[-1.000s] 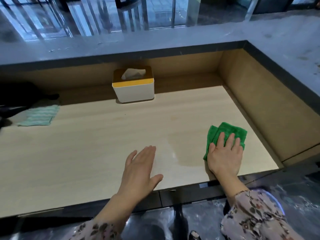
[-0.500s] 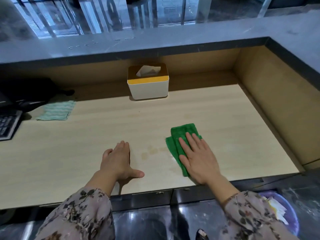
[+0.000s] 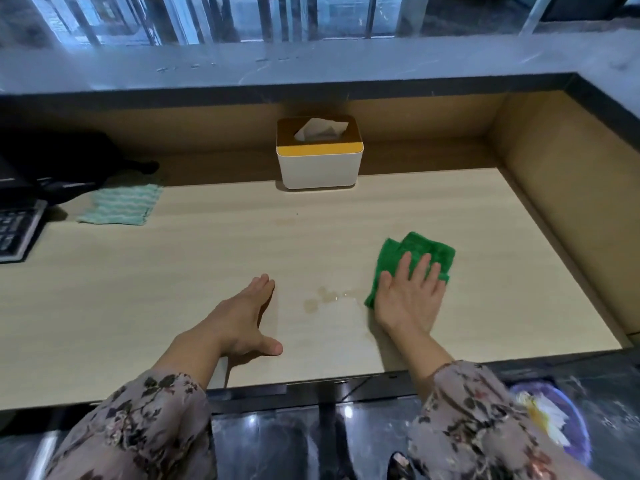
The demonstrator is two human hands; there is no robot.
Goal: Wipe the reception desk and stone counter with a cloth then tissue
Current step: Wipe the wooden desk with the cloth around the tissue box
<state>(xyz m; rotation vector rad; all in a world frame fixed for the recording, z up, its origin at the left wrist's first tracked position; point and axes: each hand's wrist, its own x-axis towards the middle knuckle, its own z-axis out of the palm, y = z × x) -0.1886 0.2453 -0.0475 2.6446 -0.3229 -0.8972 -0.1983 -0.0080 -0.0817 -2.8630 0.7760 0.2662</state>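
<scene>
A folded green cloth [image 3: 420, 252] lies on the pale wooden desk [image 3: 207, 271], right of centre. My right hand [image 3: 408, 296] presses flat on the cloth with straight fingers. My left hand [image 3: 247, 317] rests flat on the bare desk to the left, thumb spread. Small wet spots [image 3: 320, 297] lie on the wood between the hands. A white tissue box [image 3: 320, 164] with a yellow band and a tissue sticking out stands at the back of the desk. The grey stone counter [image 3: 311, 64] runs along the back and the right side.
A pale green striped cloth [image 3: 121, 204] lies at the back left, beside a black object [image 3: 52, 161] and a keyboard [image 3: 17, 230] at the left edge. A wooden side wall [image 3: 571, 202] bounds the desk on the right. A purple bin [image 3: 554, 420] stands on the floor, lower right.
My right hand slid the green cloth left towards the desk's middle, then back to the right. My left hand stayed flat on the desk. The wet spots now lie uncovered.
</scene>
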